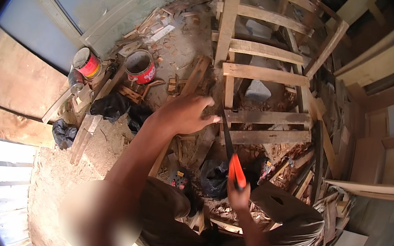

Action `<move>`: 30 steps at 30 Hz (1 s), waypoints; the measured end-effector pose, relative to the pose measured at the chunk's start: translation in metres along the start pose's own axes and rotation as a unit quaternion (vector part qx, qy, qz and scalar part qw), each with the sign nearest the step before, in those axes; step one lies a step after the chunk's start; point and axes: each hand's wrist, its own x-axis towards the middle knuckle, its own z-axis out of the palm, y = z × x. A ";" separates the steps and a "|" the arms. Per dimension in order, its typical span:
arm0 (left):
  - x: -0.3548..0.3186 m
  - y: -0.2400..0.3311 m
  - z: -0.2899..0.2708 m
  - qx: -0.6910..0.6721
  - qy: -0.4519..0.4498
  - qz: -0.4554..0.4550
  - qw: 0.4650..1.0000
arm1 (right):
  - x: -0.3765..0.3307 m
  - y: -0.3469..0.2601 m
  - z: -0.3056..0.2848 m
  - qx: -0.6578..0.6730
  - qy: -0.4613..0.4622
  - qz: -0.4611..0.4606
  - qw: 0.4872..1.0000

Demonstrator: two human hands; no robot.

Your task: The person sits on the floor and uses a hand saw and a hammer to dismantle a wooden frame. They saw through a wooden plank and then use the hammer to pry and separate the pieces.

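Saw point(229, 146): ahead of right grip point(238, 196); long axis points away, slanting left.
Right grip: wrapped round saw.
Left grip point(184, 114): spread.

Looks steeply down from head height through a round fisheye field; sits above and behind the left hand point(183, 113) and the right hand point(238, 197), near both, and faces the floor point(181, 41) beyond them.

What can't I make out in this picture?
All in the head view:
Long black tool with orange handle: seen edge-on, any teeth unclear.
Slatted brown wooden frame: top cut by upper edge.
Open round red bucket: bottom lost in shadow.
Bare left forearm: partly covered by blurred patch.
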 end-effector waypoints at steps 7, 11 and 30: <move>0.022 -0.004 0.002 0.033 -0.019 -0.057 0.998 | 0.120 -0.018 0.039 -0.068 0.021 0.052 0.996; -0.003 -0.012 -0.008 0.001 -0.051 -0.061 0.997 | 0.044 -0.014 0.044 0.038 0.067 -0.051 0.996; -0.013 -0.005 -0.037 0.041 -0.012 -0.115 0.992 | 0.009 -0.037 0.027 0.044 0.007 0.022 0.999</move>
